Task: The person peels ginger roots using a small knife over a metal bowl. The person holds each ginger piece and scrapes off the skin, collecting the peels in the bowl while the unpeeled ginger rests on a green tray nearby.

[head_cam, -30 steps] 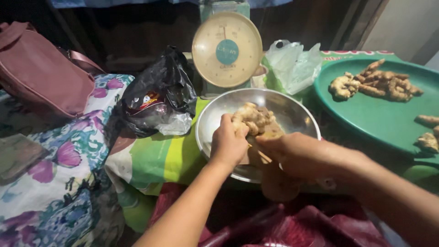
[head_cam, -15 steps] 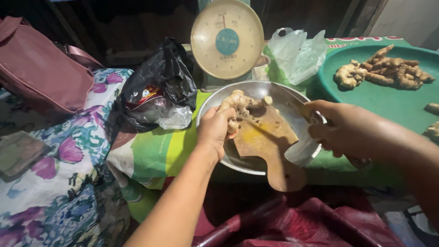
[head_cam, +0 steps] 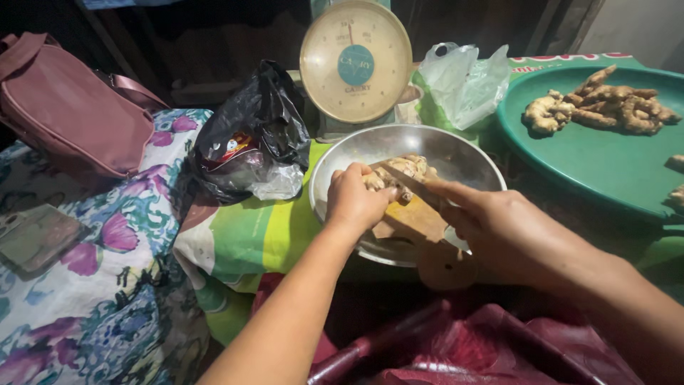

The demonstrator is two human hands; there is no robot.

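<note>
Centre frame: my left hand [head_cam: 354,199] grip clamped on ginger [head_cam: 396,173] atop the board [head_cam: 413,217] in the steel bowl [head_cam: 342,167]. Right hand [head_cam: 499,228] grip closed round a knife [head_cam: 399,178], blade on ginger. Scale [head_cam: 355,63] behind; green tray [head_cam: 591,164] upper right.

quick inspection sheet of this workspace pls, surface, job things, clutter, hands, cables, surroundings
surface: table under a green striped cloth and a floral cloth.
job's things: ginger root on a wooden cutting board lying in a steel bowl; knife laid against the root.
clutter: black plastic bag, clear bag, pink handbag.
hands: left hand grips the root; right hand holds the knife.
cables: nothing seen.
surroundings: dial scale behind the bowl; green tray holding more ginger.
</note>
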